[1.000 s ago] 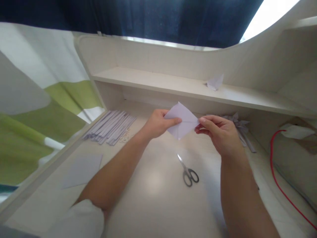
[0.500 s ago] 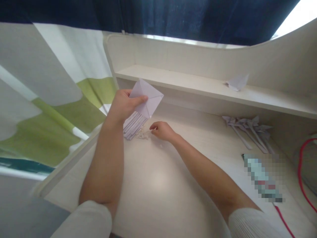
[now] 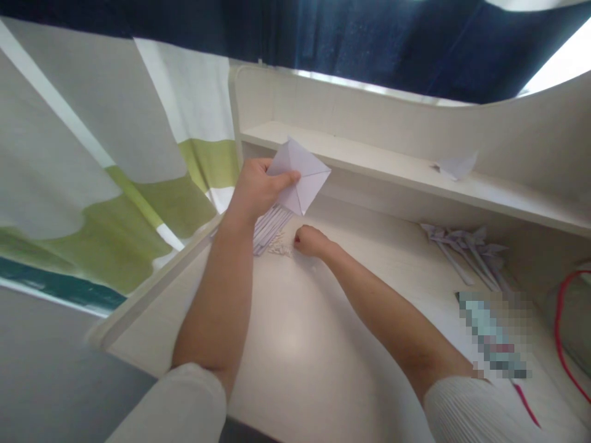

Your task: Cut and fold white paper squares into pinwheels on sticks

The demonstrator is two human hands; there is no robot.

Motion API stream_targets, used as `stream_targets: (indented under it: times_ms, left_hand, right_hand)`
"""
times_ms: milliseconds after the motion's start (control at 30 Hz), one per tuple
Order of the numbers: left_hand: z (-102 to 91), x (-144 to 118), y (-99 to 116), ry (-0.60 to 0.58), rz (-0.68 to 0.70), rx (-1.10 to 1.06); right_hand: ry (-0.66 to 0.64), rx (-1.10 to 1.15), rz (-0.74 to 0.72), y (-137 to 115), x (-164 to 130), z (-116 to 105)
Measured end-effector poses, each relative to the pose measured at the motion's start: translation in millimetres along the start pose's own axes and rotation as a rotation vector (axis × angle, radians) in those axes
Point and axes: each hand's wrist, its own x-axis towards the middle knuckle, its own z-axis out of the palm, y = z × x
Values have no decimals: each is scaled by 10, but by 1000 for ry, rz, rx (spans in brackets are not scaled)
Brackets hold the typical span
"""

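Note:
My left hand holds a folded pale lilac paper square up above the desk, thumb on its front face. My right hand reaches across to the left and rests on the desk with fingers curled over a small heap of tiny pale sticks. Whether it pinches one I cannot see. A stack of rolled pale paper strips lies just under my left hand, partly hidden by it.
A bunch of folded paper pinwheels on stems lies at the right of the desk. A folded paper piece sits on the shelf. A blurred-out object and a red cable lie at right. A green-and-grey curtain hangs at left.
My right hand let go of the folded paper and moved left down to the heap of small sticks. My left hand kept the paper and lifted it. The view swung left; the scissors left the frame.

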Motion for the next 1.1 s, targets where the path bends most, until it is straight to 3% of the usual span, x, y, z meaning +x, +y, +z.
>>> stream_targets:
  times_ms: [233,467,633,833,1000,1100]
  left_hand:
    - [50,-79,127,-20,14,-26]
    - [70,-204,265,-83,-10,-100]
    - [233,-250,216,-172,-47,-182]
    - [464,-391,308,-315,-61,-265]
    - [687,-559,544,-379,-37,-317]
    - [867,-628,628,-403,-14,-388]
  right_hand:
    - [-14,73,48,-53,-127,-52]
    - [138,405,79,260,-550,-31]
    - [364,767,115,544,-980,-30]
    - [812,1144,34,914,-1882,-466]
    - [1060,1321,-112,956,-2533,-791]
    - [1105,1357,-246,904,-2737,-864]
